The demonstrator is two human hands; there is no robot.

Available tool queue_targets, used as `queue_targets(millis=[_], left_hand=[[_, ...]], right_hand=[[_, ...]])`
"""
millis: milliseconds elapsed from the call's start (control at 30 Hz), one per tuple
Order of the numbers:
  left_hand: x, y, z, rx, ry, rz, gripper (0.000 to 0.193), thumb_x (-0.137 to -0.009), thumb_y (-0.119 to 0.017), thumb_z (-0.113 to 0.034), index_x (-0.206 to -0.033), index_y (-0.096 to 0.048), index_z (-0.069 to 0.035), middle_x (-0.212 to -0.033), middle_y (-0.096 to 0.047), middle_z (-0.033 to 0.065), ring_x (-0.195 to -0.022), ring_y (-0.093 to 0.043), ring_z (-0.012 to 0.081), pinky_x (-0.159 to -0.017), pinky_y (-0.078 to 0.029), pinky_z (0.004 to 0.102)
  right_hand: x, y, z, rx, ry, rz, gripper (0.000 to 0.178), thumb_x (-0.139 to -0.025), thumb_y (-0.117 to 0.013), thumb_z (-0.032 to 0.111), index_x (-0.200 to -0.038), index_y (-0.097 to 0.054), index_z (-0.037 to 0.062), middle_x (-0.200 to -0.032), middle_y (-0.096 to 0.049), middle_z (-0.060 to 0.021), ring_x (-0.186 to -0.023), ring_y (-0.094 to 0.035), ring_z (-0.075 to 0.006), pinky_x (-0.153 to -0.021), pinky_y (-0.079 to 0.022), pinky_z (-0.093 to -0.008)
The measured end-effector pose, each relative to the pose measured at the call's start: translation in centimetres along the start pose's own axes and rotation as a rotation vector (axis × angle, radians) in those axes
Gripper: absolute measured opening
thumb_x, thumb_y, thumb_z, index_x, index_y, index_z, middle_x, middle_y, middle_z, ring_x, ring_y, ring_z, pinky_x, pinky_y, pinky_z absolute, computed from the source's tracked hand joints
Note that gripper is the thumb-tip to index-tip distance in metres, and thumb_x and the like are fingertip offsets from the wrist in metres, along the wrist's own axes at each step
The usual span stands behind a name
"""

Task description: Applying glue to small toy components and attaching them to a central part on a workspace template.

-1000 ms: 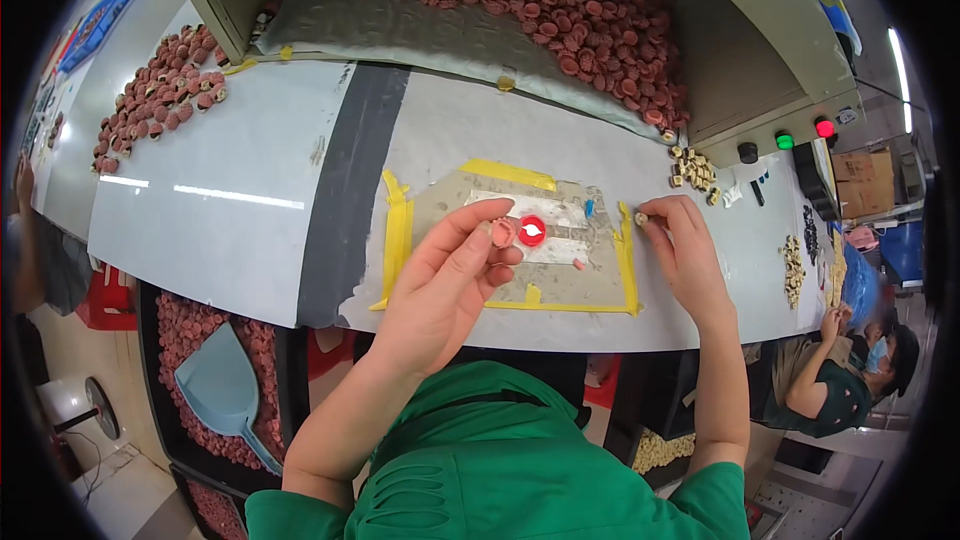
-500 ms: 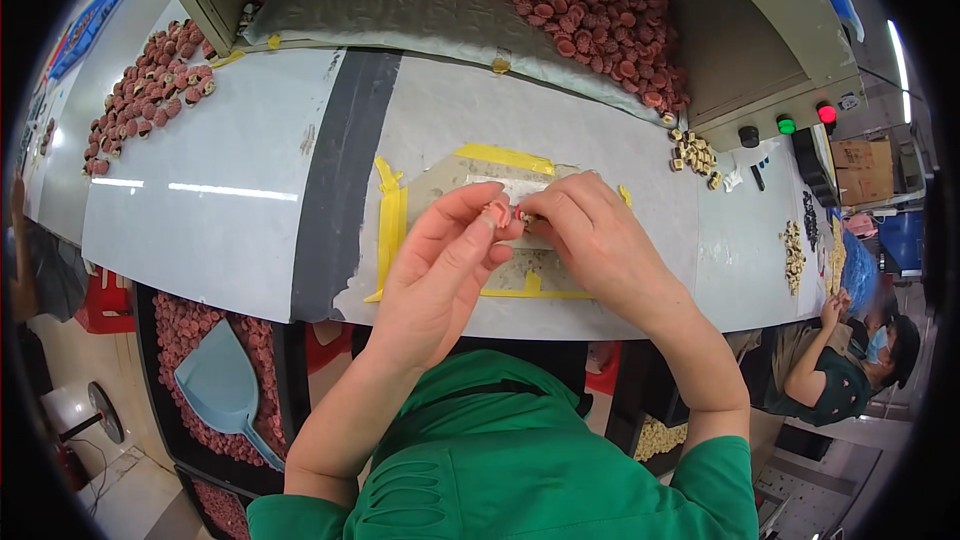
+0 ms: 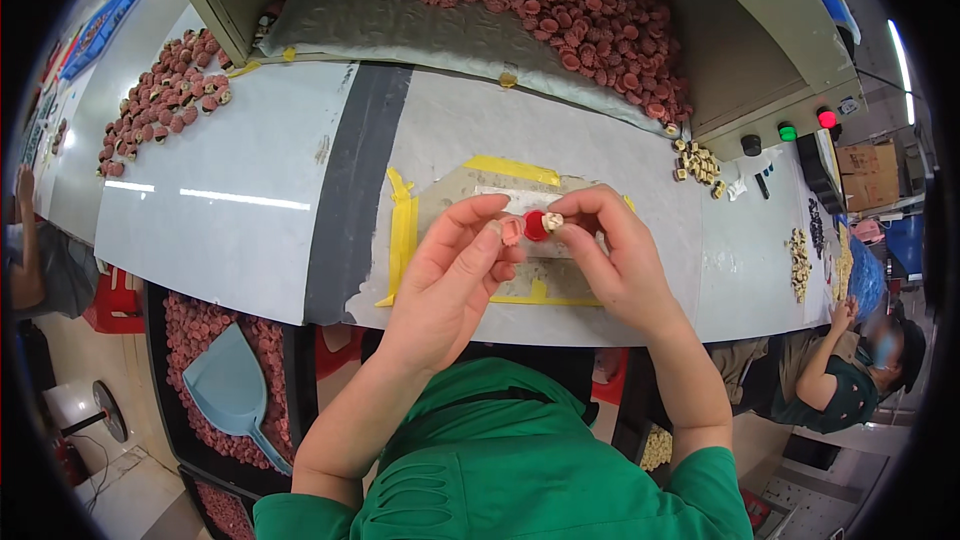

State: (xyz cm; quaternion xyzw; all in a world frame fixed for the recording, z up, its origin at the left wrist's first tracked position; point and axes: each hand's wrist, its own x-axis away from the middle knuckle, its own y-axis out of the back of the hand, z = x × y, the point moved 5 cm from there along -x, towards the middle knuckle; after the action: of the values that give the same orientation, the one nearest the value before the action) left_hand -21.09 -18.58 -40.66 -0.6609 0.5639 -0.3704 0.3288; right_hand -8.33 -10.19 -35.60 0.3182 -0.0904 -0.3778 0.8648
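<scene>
Over the taped patch of the white table (image 3: 350, 160), my left hand (image 3: 445, 275) pinches a small hollow pink shell-like cap (image 3: 512, 231) between thumb and fingertips. A small cream-coloured piece (image 3: 552, 223) sits between the thumb and forefinger of my right hand (image 3: 628, 265). Cap and piece are held close together but apart. A round bright red thing (image 3: 535, 227) shows in the gap between them; whether it lies on the table or is held, I cannot tell. Yellow tape (image 3: 403, 240) frames the worn patch beneath my hands.
Ahead, a metal cabinet holds a heap of pink caps (image 3: 600, 25). Pink-and-cream pieces (image 3: 165, 105) lie at left, cream pieces (image 3: 697, 166) at right. Below left stands a black bin with more pink pieces and a blue-grey dustpan (image 3: 228, 385). A co-worker (image 3: 825, 380) sits at right.
My right hand has moved slightly right and turned, bringing the cream piece into plain sight. The red round thing shows more. My left hand still holds the pink cap.
</scene>
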Motion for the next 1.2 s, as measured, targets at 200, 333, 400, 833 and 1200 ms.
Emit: queue_targets(millis=[200,333,400,833,1200], left_hand=[[-0.1,-0.1,0.4,-0.071,0.003,0.009,0.024,-0.096,-0.051,-0.011,-0.119,-0.050,-0.003,-0.106,-0.057,0.0036,-0.097,-0.053,0.0099,-0.085,-0.043,0.0257],[0.0,-0.6,0.6,-0.243,-0.115,-0.046,0.022,-0.094,-0.053,-0.007,-0.116,-0.052,-0.002,-0.106,-0.058,0.0042,-0.099,-0.054,0.0097,-0.087,-0.045,0.0260],[0.7,-1.4,-0.2,-0.509,-0.426,0.002,0.022,-0.093,-0.054,-0.004,-0.115,-0.053,0.000,-0.107,-0.057,0.0055,-0.100,-0.055,0.0111,-0.088,-0.045,0.0258],[0.0,-1.8,0.0,-0.346,-0.055,0.080,0.051,-0.093,-0.055,-0.006,-0.136,-0.028,-0.001,-0.107,-0.055,0.0094,-0.097,-0.056,0.0120,-0.087,-0.047,0.0261],[-0.1,-3.6,1.2,-0.480,0.179,0.181,0.045,-0.094,-0.054,-0.015,-0.133,-0.035,-0.004,-0.104,-0.056,0.0069,-0.090,-0.054,0.0105,-0.079,-0.045,0.0258]], right_hand=[[0.6,-1.3,1.4,-0.577,-0.041,-0.031,0.015,-0.093,-0.053,0.006,-0.106,-0.052,0.0006,-0.097,-0.060,-0.0050,-0.090,-0.058,-0.0120,-0.077,-0.047,-0.0260],[0.7,-1.5,2.1,-0.356,0.006,-0.074,0.013,-0.092,-0.054,0.006,-0.104,-0.052,0.0006,-0.096,-0.059,-0.0060,-0.086,-0.058,-0.0128,-0.076,-0.047,-0.0266],[1.2,-1.6,1.7,-0.438,-0.024,-0.110,0.014,-0.091,-0.057,0.006,-0.103,-0.052,0.0009,-0.094,-0.059,-0.0083,-0.082,-0.058,-0.0165,-0.075,-0.048,-0.0280],[0.7,0.0,2.1,-0.088,0.337,-0.034,0.027,-0.076,-0.073,0.014,-0.100,-0.062,0.0079,-0.097,-0.056,-0.0063,-0.092,-0.053,-0.0228,-0.080,-0.044,-0.0325],[2.1,2.0,2.9,0.065,0.288,0.060,0.026,-0.076,-0.070,0.008,-0.101,-0.061,0.0064,-0.098,-0.058,-0.0056,-0.094,-0.055,-0.0228,-0.083,-0.045,-0.0340]])
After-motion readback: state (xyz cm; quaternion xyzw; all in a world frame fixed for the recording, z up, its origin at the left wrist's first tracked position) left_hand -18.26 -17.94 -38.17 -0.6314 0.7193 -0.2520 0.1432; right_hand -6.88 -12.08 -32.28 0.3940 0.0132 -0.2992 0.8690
